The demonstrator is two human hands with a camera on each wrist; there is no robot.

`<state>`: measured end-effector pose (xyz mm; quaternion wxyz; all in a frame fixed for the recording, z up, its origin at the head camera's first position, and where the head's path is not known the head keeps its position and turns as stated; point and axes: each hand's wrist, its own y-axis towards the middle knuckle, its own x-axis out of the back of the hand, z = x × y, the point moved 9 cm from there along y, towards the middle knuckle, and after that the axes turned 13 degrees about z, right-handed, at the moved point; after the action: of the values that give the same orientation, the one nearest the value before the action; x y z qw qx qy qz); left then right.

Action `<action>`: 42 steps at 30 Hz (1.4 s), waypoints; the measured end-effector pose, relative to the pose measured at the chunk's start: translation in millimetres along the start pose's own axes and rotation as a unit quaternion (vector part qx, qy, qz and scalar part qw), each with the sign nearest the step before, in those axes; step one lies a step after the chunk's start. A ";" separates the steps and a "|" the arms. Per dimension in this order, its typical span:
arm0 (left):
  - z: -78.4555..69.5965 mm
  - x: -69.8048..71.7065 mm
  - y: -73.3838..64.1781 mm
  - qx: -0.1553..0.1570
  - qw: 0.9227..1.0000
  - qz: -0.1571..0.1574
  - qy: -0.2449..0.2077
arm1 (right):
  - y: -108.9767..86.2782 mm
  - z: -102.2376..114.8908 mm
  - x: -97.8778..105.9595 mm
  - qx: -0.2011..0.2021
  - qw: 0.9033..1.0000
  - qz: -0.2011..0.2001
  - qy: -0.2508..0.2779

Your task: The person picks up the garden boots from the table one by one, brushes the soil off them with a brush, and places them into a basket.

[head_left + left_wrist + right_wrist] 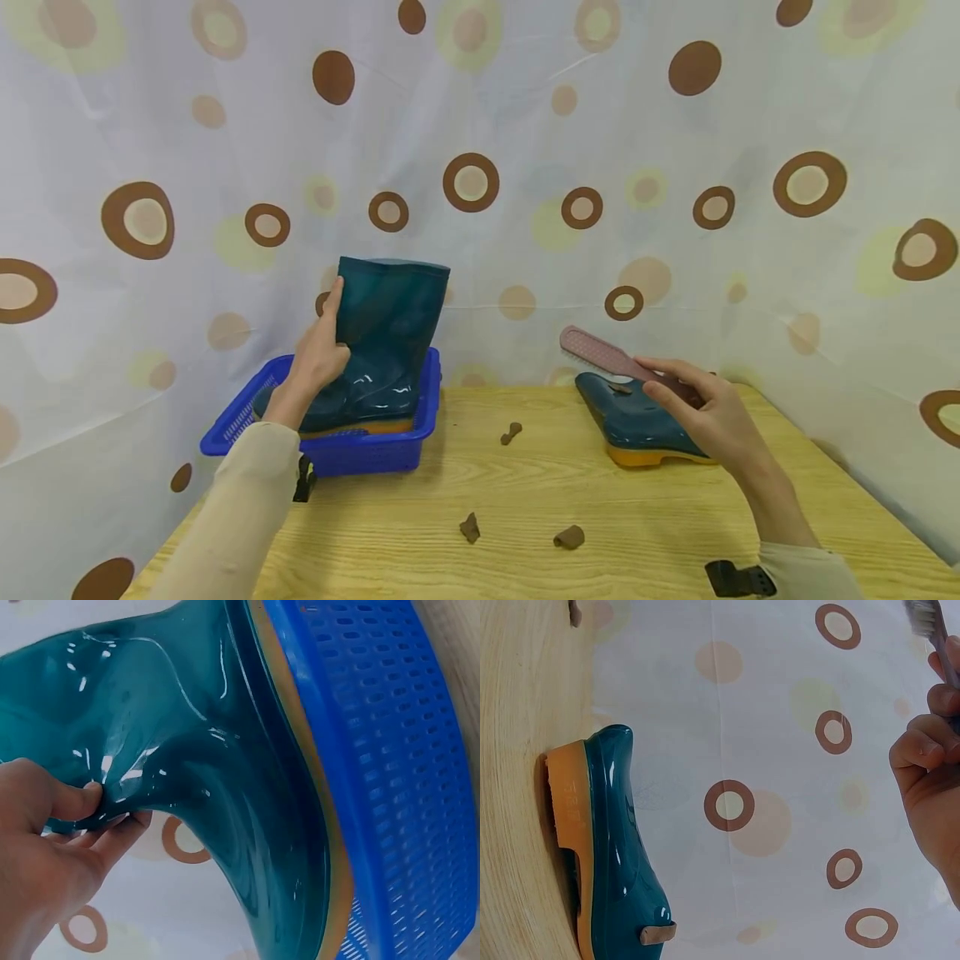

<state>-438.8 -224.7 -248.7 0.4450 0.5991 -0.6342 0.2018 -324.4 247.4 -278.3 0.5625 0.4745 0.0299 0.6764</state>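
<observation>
A tall dark-teal rubber boot (386, 333) with an orange-yellow sole stands upright in a blue plastic basket (367, 457) at the left. My left hand (318, 358) pinches the boot's shaft, thumb on the near side and fingers on the other, as the left wrist view shows. At the right, my right hand (723, 417) grips the handle of a pink brush (596, 348), its pale bristles facing down. Below the brush, a second teal boot (645, 421) rests sole-down on the table, partly hidden by the hand. A brown scrap (658, 934) lies on this boot.
Several brown scraps lie on the wooden table (420, 517), among them a bone-shaped piece (511, 433), a jagged piece (470, 527) and a curled piece (569, 537). A white curtain (510, 250) with brown circles hangs behind the table.
</observation>
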 end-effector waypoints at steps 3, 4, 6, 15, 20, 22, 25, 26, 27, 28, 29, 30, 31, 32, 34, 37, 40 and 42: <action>4.3 -6.8 1.0 -0.003 1.000 0.013 0.005 | 0.0 0.3 -1.5 -0.001 1.000 0.001 0.003; 6.4 -9.4 1.1 -0.001 1.000 0.019 0.007 | 0.1 0.5 -2.4 0.000 1.000 0.004 0.006; 11.0 -15.1 1.1 0.004 0.999 0.033 0.006 | 0.3 1.5 -3.6 0.004 1.000 0.008 0.012; 29.4 -35.8 1.9 0.027 0.996 0.079 -0.019 | 2.4 1.9 -3.8 0.001 1.000 0.015 0.007; 40.3 -41.4 0.4 0.050 0.995 0.079 -0.030 | 2.8 1.8 -3.4 -0.002 1.000 0.020 0.010; 44.0 -41.6 0.2 0.058 0.995 0.073 -0.030 | 2.9 2.4 -3.2 -0.002 1.000 0.022 0.010; 49.7 -41.2 -0.7 0.078 0.994 0.066 -0.029 | 3.2 3.5 -2.6 0.001 1.000 0.022 0.010; 51.1 -40.8 -0.8 0.083 0.994 0.063 -0.027 | 3.2 3.6 -2.3 0.002 1.000 0.022 0.010; 52.4 -40.7 -1.1 0.089 0.994 0.062 -0.026 | 3.3 3.6 -2.1 0.003 1.000 0.022 0.010; 53.0 -40.6 -1.4 0.092 0.994 0.060 -0.024 | 3.3 3.6 -2.0 0.003 1.000 0.022 0.010; 53.3 -41.1 -1.3 0.095 0.993 0.060 -0.021 | 3.3 3.5 -2.0 0.003 1.000 0.022 0.011; 53.0 -41.5 -1.2 0.095 0.994 0.057 -0.020 | 3.3 3.4 -2.0 0.004 1.000 0.022 0.012; 52.1 -42.2 -0.7 0.094 0.994 0.053 -0.017 | 3.3 3.4 -2.0 0.003 1.000 0.022 0.011; 50.9 -42.6 -0.3 0.092 0.995 0.046 -0.013 | 3.2 3.3 -2.1 0.003 1.000 0.023 0.011; 49.5 -45.2 -0.4 0.097 0.995 0.033 -0.007 | 3.0 3.1 -2.3 0.000 1.000 0.023 0.009; 49.4 -50.8 -1.3 0.113 0.994 0.012 0.006 | 2.5 2.0 -3.0 -0.004 1.000 0.026 0.009; 50.8 -59.5 -2.7 0.128 0.991 0.008 0.025 | 2.2 0.5 -4.5 -0.009 0.999 0.030 0.011; 52.0 -65.7 -3.2 0.134 0.990 0.013 0.036 | 1.9 -0.6 -5.2 -0.011 0.999 0.031 0.011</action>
<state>-460.1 -228.3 -329.8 0.3804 0.6372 -0.5932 0.3122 -326.7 242.9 -280.7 0.5461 0.4614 0.0137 0.6991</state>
